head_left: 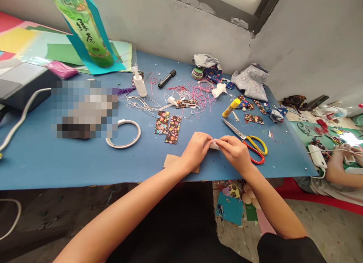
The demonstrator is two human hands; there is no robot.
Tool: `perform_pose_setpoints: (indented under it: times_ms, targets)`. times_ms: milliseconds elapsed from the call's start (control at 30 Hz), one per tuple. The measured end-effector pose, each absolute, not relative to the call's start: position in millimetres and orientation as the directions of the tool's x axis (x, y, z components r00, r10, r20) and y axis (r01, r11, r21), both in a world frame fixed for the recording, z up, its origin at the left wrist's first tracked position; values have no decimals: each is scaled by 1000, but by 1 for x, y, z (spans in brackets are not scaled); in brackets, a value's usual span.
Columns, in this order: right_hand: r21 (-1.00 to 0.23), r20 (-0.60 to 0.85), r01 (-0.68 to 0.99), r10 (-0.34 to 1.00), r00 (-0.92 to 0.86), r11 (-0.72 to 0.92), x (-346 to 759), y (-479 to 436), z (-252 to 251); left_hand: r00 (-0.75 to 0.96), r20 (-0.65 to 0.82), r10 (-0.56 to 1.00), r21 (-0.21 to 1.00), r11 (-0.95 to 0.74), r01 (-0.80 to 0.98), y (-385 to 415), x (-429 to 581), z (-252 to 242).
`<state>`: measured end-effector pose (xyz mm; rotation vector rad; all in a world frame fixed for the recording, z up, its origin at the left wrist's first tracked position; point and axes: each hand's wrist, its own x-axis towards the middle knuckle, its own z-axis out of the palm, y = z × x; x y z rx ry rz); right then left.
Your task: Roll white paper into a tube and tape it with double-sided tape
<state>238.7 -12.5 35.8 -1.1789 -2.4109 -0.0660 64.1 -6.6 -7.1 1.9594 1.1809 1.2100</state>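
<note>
1. Two bare hands meet over the near part of a matte blue tabletop [141, 170], a little right of centre. The left hand [197, 149] and the right hand [234, 149] are together, thumbs and fingertips pinched on one small whitish flat-looking piece [216, 145].

2. That piece sits between the fingertips, just above or on the tabletop; which of these, I cannot tell. Fingers hide most of it, so its full outline and material are unclear.

3. Handling, as a judgement: it should be very light, thin and bendable, like paper or cloth, easy to crease and unlikely to slip. The best hold is a gentle pinch at each end, leaving the middle free.

4. Its visible part seems longer from left to right, one end toward each hand, the right end slightly nearer. No distinct front or tip shows.

5. Near and left, a flat brown cardboard piece [170, 161] lies partly beneath the left wrist. Just right of the right hand rest silver-bladed scissors with red and yellow handles [241, 134], blades aimed far and left. Farther off, a yellow cylindrical glue stick [231, 108] leans to the right.
</note>
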Motion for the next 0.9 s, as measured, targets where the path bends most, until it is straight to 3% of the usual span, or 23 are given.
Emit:
perform_pose_setpoints:
  times_ms: [67,167,500,900]
  targets:
    - [-25,407,735,679,-611,677,240,-4,35,198,415,888,795,-459,396,-6,64,-8]
    - [41,348,694,640,-685,719,243,5,39,182,410,894,801,-448,396,-5,64,-9]
    - [82,319,642,590,-741,762,238,15,43,147,428,892,808,-450,381,-4,63,-10]
    - [-17,224,684,669,-708,729,240,18,37,217,350,911,824,-410,391,-8,64,-3]
